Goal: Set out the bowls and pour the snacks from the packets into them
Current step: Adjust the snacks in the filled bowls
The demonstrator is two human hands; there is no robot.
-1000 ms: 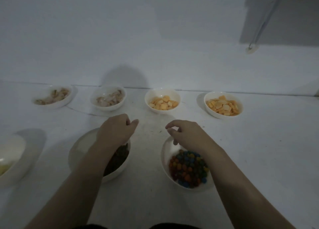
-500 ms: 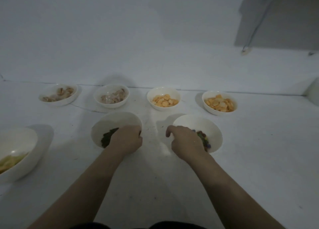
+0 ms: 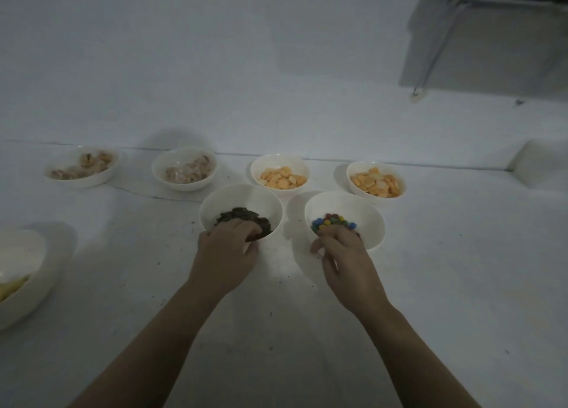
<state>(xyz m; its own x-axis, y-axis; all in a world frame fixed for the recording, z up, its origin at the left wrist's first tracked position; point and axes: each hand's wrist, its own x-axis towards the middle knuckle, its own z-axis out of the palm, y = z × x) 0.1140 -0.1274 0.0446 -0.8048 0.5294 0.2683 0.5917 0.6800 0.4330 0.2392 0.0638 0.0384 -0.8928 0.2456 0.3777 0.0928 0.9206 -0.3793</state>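
Note:
My left hand grips the near rim of a white bowl that holds dark brown snacks. My right hand grips the near rim of a second white bowl filled with multicoloured candies. Both bowls stand side by side on the white surface, just in front of a back row. That row has two bowls of orange crackers and two bowls of pale brownish snacks. No packets are in view.
A large white bowl with yellow pieces sits at the left edge. A white wall rises right behind the back row. A white block lies at the far right. Dark crumbs speckle the surface around my hands.
Both hands have taken hold of the two near bowls and pushed them away from me, up close to the back row. The view has shifted with the head.

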